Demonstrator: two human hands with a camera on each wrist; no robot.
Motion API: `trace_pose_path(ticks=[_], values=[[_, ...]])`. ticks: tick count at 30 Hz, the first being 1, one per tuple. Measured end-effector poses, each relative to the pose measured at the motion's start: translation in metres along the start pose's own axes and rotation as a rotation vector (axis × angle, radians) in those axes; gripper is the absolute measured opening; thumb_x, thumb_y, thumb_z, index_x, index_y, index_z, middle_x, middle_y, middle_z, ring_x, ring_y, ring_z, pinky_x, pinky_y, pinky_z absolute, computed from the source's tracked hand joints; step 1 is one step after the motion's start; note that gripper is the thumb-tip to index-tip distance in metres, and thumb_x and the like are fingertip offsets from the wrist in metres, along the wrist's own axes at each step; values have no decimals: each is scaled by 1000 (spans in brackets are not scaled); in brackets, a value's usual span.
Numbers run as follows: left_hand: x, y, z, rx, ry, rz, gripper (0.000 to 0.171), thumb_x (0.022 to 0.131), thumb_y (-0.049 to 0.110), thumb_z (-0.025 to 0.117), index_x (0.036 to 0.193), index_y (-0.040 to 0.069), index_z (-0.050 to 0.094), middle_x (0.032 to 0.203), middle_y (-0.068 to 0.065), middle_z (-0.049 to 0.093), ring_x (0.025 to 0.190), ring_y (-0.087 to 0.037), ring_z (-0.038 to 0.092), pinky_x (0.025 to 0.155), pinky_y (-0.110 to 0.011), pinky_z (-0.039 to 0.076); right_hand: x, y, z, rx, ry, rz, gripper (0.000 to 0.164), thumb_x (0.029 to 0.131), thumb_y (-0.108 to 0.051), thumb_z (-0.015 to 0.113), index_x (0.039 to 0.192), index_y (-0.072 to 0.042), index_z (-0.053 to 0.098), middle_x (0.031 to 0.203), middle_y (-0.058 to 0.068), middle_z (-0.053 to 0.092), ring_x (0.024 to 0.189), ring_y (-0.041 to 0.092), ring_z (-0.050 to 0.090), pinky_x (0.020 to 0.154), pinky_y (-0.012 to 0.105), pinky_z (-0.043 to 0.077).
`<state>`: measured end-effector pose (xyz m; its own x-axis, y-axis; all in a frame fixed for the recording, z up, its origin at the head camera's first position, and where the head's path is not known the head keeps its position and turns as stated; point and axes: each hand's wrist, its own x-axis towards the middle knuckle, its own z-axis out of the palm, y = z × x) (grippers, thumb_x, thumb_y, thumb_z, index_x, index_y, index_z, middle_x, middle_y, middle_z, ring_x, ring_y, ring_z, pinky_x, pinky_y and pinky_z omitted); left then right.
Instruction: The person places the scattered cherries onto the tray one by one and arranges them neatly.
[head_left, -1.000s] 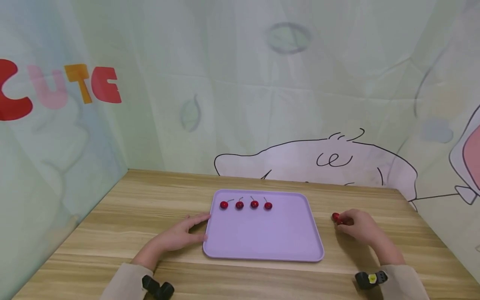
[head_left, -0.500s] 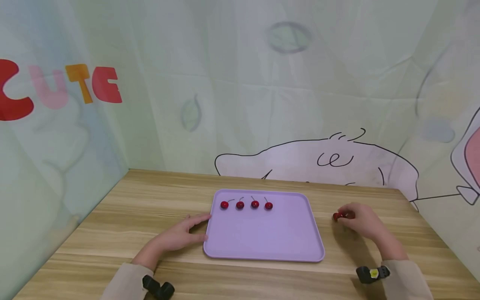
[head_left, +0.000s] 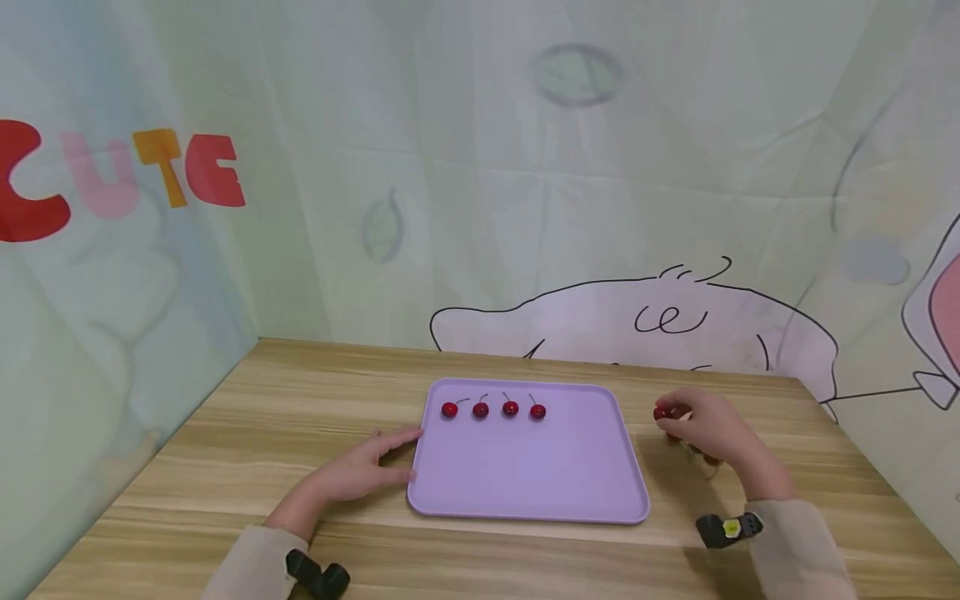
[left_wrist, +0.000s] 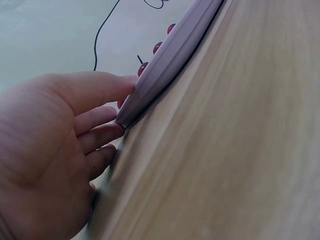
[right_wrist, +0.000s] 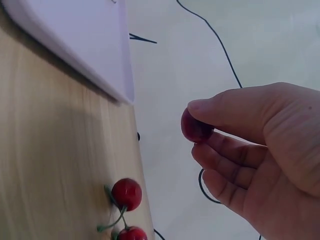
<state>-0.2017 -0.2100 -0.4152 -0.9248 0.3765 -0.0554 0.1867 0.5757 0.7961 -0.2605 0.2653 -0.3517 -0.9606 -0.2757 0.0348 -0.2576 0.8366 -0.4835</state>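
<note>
Four round red cherries (head_left: 510, 409) line the far left of a lilac rectangular plastic tray (head_left: 525, 479); the left hand (head_left: 356, 472) touches its left edge, fingers extended. At right, the right hand (head_left: 707, 425) has just raised a pinched dark-red cherry (right_wrist: 195, 128), apparently clear of the loose cherries (right_wrist: 127, 194).

Sleeves (head_left: 798, 546) are beige; wrist devices (head_left: 330, 581) are black; one has a yellow patch (head_left: 732, 527).
</note>
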Motion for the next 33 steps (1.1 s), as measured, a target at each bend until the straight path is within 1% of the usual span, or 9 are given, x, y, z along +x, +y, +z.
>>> trace_pose_path(ticks=[5, 7, 10, 14, 18, 21, 24, 26, 33], values=[[0, 0, 0, -2, -2, -3, 64, 90, 28, 67, 146, 7, 42, 153, -17, 34, 145, -40, 18, 117, -59, -2, 7, -11, 2, 17, -3, -34, 32, 89, -16, 67, 115, 2, 65, 98, 14, 67, 71, 16, 62, 61, 29, 51], [0, 0, 0, -1, -3, -2, 64, 91, 29, 67, 146, 7, 42, 153, -17, 34, 145, -40, 18, 117, -58, -2, 9, -15, 2, 34, -8, -40, 32, 89, -16, 67, 116, 3, 65, 100, 15, 67, 68, 18, 62, 60, 29, 52], [1, 0, 0, -1, -4, 0, 64, 91, 29, 67, 146, 7, 42, 153, -17, 34, 145, -39, 18, 117, -58, -2, 13, -20, 3, 68, -14, -34, 33, 90, -15, 66, 117, 2, 64, 101, 17, 65, 62, 22, 60, 54, 30, 52], [1, -1, 0, 6, -1, 5, 64, 91, 29, 67, 146, 7, 42, 153, -17, 34, 145, -40, 18, 117, -59, -2, 18, -27, 6, 109, -3, -52, 30, 89, -12, 66, 116, 1, 64, 102, 18, 64, 54, 21, 54, 44, 32, 50], [2, -2, 0, 10, -3, 21, 65, 91, 28, 67, 146, 6, 41, 153, -18, 33, 145, -40, 18, 117, -58, -3, 24, -35, 10, 109, 10, -73, 28, 89, -12, 66, 114, -1, 66, 101, 16, 64, 55, 18, 52, 37, 28, 43], [2, -2, 0, 8, -6, 30, 65, 91, 28, 67, 146, 5, 41, 154, -18, 33, 145, -39, 19, 117, -58, -4, 30, -41, 14, 86, 18, -105, 26, 88, -11, 67, 111, -1, 68, 99, 13, 66, 67, 18, 57, 44, 27, 45], [2, -2, 0, 13, -2, 31, 65, 91, 28, 67, 146, 5, 41, 153, -18, 33, 144, -39, 20, 117, -58, -3, 36, -45, 18, 76, 26, -152, 24, 86, -9, 68, 109, 0, 69, 96, 11, 67, 80, 20, 60, 57, 28, 49], [2, -2, 0, 16, 0, 30, 65, 91, 28, 67, 146, 5, 41, 153, -18, 34, 144, -39, 20, 117, -58, -3, 40, -47, 20, 80, 28, -172, 22, 86, -7, 68, 106, 0, 69, 95, 10, 68, 84, 21, 61, 65, 29, 50], [2, -3, 1, 14, 1, 28, 66, 90, 28, 67, 145, 5, 41, 153, -18, 34, 144, -39, 19, 117, -59, -3, 48, -53, 30, 60, 23, -222, 18, 85, -5, 68, 102, -2, 70, 94, 7, 67, 87, 21, 61, 70, 31, 51]])
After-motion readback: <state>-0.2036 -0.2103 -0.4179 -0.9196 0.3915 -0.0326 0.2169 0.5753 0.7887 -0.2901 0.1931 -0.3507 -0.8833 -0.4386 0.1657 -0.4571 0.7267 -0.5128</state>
